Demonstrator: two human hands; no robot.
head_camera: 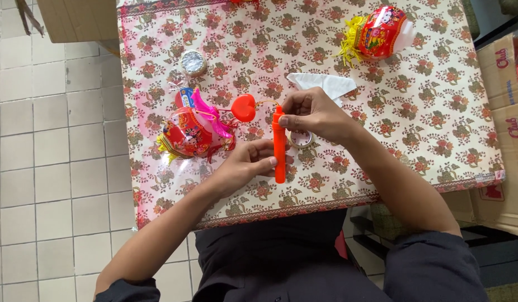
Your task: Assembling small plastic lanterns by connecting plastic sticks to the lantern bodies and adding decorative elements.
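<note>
Two hands meet on one orange stick (pixel 279 150), which stands roughly upright in the picture over the near middle of the counter (pixel 438 140). The left hand (pixel 246 163) has its grip closed round the lower half of the stick, thumb and fingers wrapped on it. The right hand (pixel 310 114) pinches the top end, its grip narrow, at the spot where a thin wire (pixel 263 103) leaves the stick and runs to a red heart (pixel 244 108). The heart lies just left of the stick's top, touching or nearly touching a red lantern (pixel 187 131) with a pink fin and a clear wrapper.

The step in hand looks like fitting or adjusting the wire at the stick's tip. That seems to call for a steady hold below and fine finger work above, with care not to kink the wire.

Behind the right hand a tape roll (pixel 301 139) lies partly hidden, and a white paper (pixel 326 84) sits just beyond the knuckles. Farther off are a silver roll (pixel 193 62) and a second lantern (pixel 380 32) with yellow fringe, well apart from the hands.
</note>
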